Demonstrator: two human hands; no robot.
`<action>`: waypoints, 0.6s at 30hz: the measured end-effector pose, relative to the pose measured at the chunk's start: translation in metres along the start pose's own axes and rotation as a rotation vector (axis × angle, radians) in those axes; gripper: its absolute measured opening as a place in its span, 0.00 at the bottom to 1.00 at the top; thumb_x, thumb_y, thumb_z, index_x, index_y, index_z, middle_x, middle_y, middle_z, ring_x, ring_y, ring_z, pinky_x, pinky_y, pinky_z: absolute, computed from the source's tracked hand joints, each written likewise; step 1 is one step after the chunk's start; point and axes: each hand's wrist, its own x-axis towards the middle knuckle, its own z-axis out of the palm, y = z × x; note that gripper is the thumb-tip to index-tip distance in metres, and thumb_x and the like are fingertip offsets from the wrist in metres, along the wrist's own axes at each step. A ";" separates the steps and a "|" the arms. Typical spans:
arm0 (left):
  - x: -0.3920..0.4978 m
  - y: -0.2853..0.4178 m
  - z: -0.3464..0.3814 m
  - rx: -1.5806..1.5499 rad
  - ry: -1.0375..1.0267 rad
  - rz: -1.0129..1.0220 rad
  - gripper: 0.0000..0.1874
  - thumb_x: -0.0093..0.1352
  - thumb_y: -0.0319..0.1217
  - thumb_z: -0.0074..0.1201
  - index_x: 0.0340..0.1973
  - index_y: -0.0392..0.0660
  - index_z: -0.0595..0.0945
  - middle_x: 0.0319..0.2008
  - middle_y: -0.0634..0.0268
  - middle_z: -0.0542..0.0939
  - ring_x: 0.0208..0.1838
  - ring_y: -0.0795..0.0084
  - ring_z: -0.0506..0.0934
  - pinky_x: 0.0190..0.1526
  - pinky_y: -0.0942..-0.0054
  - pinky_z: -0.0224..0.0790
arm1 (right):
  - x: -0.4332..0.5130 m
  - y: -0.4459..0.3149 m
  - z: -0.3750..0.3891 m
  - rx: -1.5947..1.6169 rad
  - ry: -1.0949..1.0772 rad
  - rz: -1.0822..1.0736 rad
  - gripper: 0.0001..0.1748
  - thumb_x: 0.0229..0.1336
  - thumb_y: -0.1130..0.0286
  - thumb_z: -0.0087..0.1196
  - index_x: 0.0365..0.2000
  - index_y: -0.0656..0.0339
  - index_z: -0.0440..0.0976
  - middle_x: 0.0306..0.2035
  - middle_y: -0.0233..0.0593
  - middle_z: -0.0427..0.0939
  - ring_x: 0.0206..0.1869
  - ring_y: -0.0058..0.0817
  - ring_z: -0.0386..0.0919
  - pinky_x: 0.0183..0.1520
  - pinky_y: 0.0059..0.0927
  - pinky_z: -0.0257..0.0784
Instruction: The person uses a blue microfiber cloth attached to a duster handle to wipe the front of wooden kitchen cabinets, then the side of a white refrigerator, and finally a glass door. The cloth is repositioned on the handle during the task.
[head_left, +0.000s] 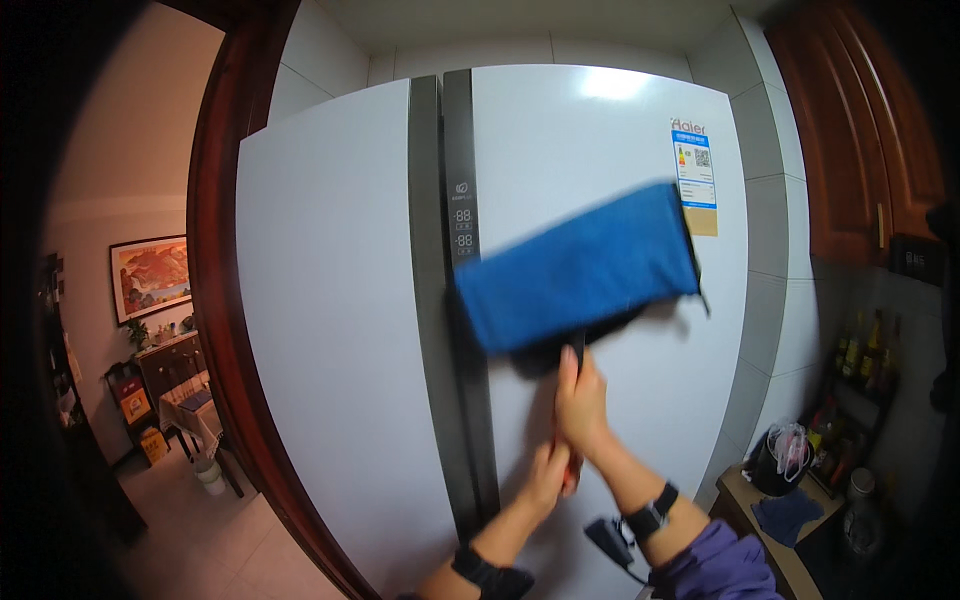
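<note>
Both my hands grip the handle of a tool with a wide head wrapped in blue cloth (577, 266). My right hand (583, 401) holds the dark upper handle (576, 341) just below the head, thumb pointing up. Lower down, my left hand (546, 480) is closed around the reddish end of the handle. The blue head is tilted, its right end higher, and slightly blurred. It is in front of the right door of a white Haier refrigerator (330, 300); whether it touches the door I cannot tell. A display strip (461, 217) runs beside its left end.
An energy label (695, 169) is stuck on the right door. A dark wooden door frame (225, 300) stands left, with a dining table (196, 409) beyond. At right are wooden cabinets (840, 135) and a counter with a black bucket (780, 461) and a blue cloth (787, 517).
</note>
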 end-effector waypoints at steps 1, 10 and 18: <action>-0.025 -0.024 -0.004 -0.014 0.026 -0.008 0.27 0.74 0.55 0.33 0.32 0.42 0.71 0.13 0.66 0.68 0.12 0.77 0.64 0.14 0.77 0.54 | -0.032 0.014 0.002 -0.055 -0.020 -0.063 0.18 0.66 0.60 0.42 0.36 0.68 0.68 0.22 0.62 0.74 0.26 0.60 0.74 0.28 0.51 0.67; 0.006 0.050 -0.024 0.019 0.017 0.074 0.26 0.75 0.52 0.32 0.28 0.44 0.69 0.14 0.66 0.67 0.10 0.75 0.62 0.13 0.76 0.52 | 0.024 -0.038 0.035 -0.047 -0.023 -0.061 0.23 0.66 0.54 0.40 0.36 0.70 0.68 0.27 0.67 0.75 0.33 0.65 0.73 0.35 0.54 0.68; 0.058 0.207 -0.004 -0.028 0.048 0.113 0.26 0.72 0.57 0.37 0.27 0.48 0.69 0.15 0.69 0.68 0.12 0.79 0.62 0.12 0.79 0.46 | 0.140 -0.154 0.052 0.086 -0.060 0.003 0.30 0.65 0.51 0.40 0.34 0.76 0.70 0.33 0.69 0.76 0.39 0.64 0.75 0.45 0.53 0.70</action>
